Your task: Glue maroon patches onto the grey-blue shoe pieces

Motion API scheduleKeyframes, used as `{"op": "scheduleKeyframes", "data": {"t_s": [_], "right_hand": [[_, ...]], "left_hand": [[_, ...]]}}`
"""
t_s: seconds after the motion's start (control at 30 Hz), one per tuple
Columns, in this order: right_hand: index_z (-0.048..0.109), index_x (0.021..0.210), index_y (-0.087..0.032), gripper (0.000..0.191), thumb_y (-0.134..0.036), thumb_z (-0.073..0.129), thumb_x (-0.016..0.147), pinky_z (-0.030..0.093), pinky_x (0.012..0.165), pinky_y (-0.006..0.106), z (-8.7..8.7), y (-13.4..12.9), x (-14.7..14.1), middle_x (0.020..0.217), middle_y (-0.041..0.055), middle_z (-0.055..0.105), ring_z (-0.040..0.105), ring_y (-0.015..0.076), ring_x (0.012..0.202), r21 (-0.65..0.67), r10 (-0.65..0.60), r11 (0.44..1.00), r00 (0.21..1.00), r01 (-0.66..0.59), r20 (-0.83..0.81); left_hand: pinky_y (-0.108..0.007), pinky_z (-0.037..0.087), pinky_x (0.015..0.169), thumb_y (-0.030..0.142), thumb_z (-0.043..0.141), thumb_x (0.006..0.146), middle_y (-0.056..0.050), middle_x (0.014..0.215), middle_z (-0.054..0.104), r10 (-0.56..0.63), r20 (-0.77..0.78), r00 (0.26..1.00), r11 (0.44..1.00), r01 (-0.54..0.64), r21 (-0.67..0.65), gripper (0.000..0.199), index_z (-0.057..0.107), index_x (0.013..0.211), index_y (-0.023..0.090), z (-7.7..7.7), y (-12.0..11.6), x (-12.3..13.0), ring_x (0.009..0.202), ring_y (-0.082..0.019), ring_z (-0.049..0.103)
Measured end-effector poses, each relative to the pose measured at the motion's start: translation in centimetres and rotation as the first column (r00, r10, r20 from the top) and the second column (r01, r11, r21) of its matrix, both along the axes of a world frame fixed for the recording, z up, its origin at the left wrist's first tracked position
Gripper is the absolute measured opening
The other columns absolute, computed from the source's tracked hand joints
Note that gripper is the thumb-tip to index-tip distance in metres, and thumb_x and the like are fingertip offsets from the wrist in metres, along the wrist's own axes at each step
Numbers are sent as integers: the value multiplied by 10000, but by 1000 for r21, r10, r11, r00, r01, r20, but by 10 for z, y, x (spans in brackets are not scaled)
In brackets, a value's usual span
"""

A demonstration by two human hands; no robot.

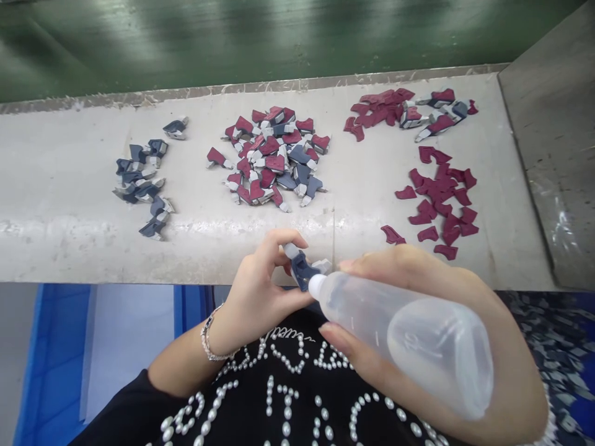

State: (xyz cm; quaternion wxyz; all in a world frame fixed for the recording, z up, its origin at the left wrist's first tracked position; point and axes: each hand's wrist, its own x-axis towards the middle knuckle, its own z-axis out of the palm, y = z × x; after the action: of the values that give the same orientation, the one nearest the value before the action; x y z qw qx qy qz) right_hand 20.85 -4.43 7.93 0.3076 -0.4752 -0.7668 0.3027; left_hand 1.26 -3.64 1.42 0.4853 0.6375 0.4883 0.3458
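Translucent plastic squeeze bottle point(409, 334) blocks the right of the left hand point(260, 291). Lane ahead of the grip runs along the pale bench point(357, 248), between the maroon-and-navy parts pile point(272, 158) and flat maroon cutouts point(439, 198).

Glossy green surface point(279, 37) behind a white bench point(60, 238)

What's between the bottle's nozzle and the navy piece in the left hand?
Nothing visible. The white nozzle of the squeeze bottle in the right hand sits right against the navy piece, which the left hand pinches. No finger or other object lies between them.
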Motion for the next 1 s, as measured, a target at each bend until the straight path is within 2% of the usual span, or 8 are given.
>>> {"op": "scheduleKeyframes", "data": {"t_s": [0.13, 0.33, 0.53, 0.8, 1.0], "right_hand": [[457, 795, -282, 296, -377, 733, 848, 539, 522, 259, 1, -1, 0, 819, -41, 698, 669, 158, 652, -28, 47, 999, 999, -46, 16], [464, 825, -277, 276, -400, 707, 868, 520, 498, 255, 2, 2, 0, 810, -38, 687, 662, 154, 641, -22, -2, 1000, 1000, 2, 16], [407, 790, -274, 338, -347, 731, 855, 521, 541, 211, 2, 0, -1, 731, -83, 612, 595, 110, 596, -72, 59, 996, 998, -57, 17], [424, 800, -287, 315, -381, 718, 864, 525, 525, 239, 2, -4, 1, 755, -74, 645, 644, 143, 654, -67, 30, 997, 1000, -31, -3], [449, 816, -289, 296, -401, 719, 860, 517, 501, 248, 1, -2, 2, 740, -75, 631, 619, 132, 589, -77, 17, 997, 1000, -18, -16]], "left_hand": [[-209, 526, 634, 184, 836, 729, 49, 799, 647, 17, 21, 1000, 1000, -17, -3, 501, 498, 1088, 269, -2, 0, -1, 680, -118, 628], [-182, 504, 637, 79, 806, 705, 67, 793, 627, -3, -33, 999, 999, 4, 37, 531, 507, 1095, 280, -2, 0, -1, 650, -92, 582], [-183, 509, 585, 220, 863, 714, 33, 863, 631, 35, -61, 998, 998, -32, 47, 509, 516, 1082, 273, -2, 0, -1, 708, -119, 631], [-172, 529, 592, 212, 878, 702, 26, 939, 601, 92, -126, 988, 981, -68, 181, 517, 535, 1085, 260, -1, 1, 0, 690, -94, 619], [-158, 529, 590, 215, 884, 693, 15, 996, 591, 111, -161, 981, 974, -75, 214, 516, 541, 1077, 246, -1, 1, 0, 704, -83, 614]]}}
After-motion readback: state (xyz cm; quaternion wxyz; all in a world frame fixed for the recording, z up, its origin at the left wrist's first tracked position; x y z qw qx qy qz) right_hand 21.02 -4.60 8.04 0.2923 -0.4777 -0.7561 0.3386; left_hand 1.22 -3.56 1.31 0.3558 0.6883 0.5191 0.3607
